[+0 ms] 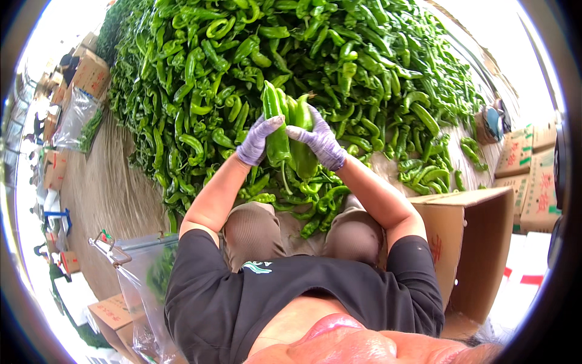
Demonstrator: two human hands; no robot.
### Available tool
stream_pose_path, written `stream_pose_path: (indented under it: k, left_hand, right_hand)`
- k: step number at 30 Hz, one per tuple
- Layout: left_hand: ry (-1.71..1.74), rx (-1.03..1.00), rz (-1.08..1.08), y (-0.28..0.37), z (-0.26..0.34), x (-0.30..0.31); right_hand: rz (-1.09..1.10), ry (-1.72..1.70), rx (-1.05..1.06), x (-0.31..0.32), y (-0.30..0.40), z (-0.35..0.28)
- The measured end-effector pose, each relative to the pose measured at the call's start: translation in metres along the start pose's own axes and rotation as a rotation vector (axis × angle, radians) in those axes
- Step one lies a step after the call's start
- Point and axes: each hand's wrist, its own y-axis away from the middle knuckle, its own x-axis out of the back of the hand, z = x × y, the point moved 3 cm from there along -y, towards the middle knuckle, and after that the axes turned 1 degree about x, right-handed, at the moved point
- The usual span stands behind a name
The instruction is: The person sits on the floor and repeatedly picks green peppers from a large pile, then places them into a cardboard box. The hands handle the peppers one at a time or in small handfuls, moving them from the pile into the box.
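Both hands wear thin purple-white gloves and meet in front of a large heap of long green peppers (200, 82). My left hand (256, 140) is closed on the side of a bunch of green peppers (276, 148), its thumb lying across the front one. On the other side of the bunch, my right hand (323, 139) grips more of these peppers (303, 157), its thumb beside the left thumb. The held peppers stand roughly upright, side by side, with one stem hanging down. Fingers behind the bunch are hidden.
An open cardboard box (484, 245) stands at my right, with closed cartons (536, 182) beyond. At my left is a clear plastic bag (145, 268) on a metal frame with greens inside. Loose peppers (473, 152) lie right of the heap.
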Motion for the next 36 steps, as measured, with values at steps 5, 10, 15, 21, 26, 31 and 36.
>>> stream_pose_path:
  k: [5, 10, 15, 21, 26, 31, 36]
  left_hand:
    - [-0.075, 0.072, -0.002, 0.017, -0.013, -0.049]
    - [-0.129, 0.073, -0.03, 0.045, 0.015, -0.114]
    - [-0.237, -0.048, -0.129, 0.057, 0.028, -0.181]
    - [-0.306, -0.316, -0.249, 0.058, 0.022, -0.231]
    - [-0.542, -0.301, -0.31, 0.059, -0.015, -0.224]
    - [-0.649, 0.295, 0.036, 0.034, -0.083, -0.046]
    - [-0.718, 0.777, 0.149, 0.062, -0.196, 0.043]
  right_hand:
    - [-0.002, 0.169, -0.107, -0.007, 0.036, -0.043]
    - [0.076, 0.265, 0.031, -0.008, 0.067, -0.089]
    - [0.083, 0.284, 0.054, 0.004, 0.107, -0.152]
    - [0.038, 0.283, 0.227, 0.033, 0.176, -0.261]
    - [0.302, 0.706, 0.207, 0.123, 0.307, -0.359]
    - [0.579, 1.012, -0.258, 0.238, 0.404, -0.295]
    - [0.676, 1.036, -0.834, 0.333, 0.484, -0.155]
